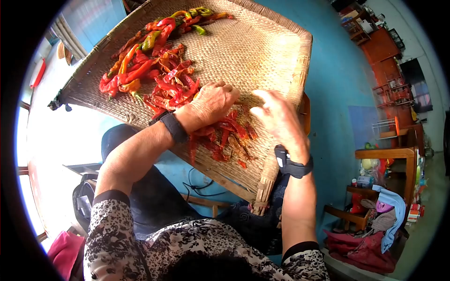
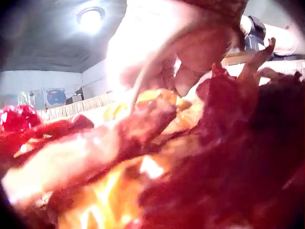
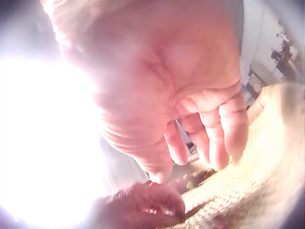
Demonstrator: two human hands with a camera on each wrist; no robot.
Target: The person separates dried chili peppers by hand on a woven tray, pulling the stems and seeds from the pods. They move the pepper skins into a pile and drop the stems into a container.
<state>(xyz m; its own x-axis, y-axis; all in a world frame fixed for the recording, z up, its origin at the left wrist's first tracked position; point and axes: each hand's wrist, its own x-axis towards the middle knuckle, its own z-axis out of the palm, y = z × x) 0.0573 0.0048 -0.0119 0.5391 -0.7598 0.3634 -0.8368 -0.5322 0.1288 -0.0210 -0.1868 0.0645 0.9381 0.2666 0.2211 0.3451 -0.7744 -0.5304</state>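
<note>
A woven basket tray [image 1: 262, 47] bears a heap of red peppers [image 1: 140, 70], some fresh, some shrivelled, and a few green ones. Over the lower part of the heap is my left hand [image 1: 213, 104], back up and fingers curled down; I cannot tell whether a pepper is in its grasp. Torn red pepper pieces [image 1: 225, 133] lie beneath and beside it. My right hand [image 1: 279, 122] hovers to its right above the tray, slightly blurred. In the right wrist view its fingers [image 3: 217, 138] are loosely extended, holding nothing, with the left hand [image 3: 147, 205] just below.
The tray's near corner [image 1: 262, 192] rests close to the person's lap. A wooden chair with clothes [image 1: 365, 243] stands at the right. Below the tray, a black cable [image 1: 201, 187] lies on the blue floor [image 1: 333, 117].
</note>
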